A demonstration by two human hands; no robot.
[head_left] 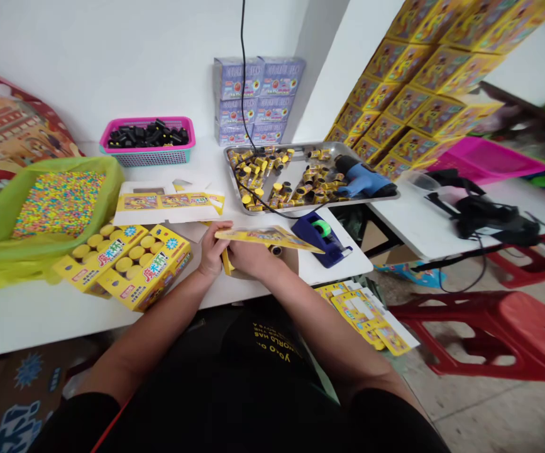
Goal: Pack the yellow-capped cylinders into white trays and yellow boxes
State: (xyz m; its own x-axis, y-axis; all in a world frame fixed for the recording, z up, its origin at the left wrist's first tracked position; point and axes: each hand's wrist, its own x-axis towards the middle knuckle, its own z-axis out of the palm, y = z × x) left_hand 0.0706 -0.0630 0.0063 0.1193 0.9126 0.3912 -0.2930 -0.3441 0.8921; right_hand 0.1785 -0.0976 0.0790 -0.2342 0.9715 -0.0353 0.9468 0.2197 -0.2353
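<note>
A yellow printed cardboard box, partly folded, is between my hands at the table's front edge, one panel sticking out to the right. My left hand grips its left end, thumb and fingers bent around the cardboard. My right hand is against the box beneath the top panel; its fingers are hidden there. A small dark round end shows below the panel. Left of my hands stand two filled yellow boxes with yellow-capped tubes in their windows. Flat printed cartons lie just behind my left hand.
A metal tray holds small yellow-capped tubes and a blue heat gun. Nearby are a blue tape dispenser, a pink-rimmed basket of black pieces and a lime-lined tub of colourful beads. A red stool stands right.
</note>
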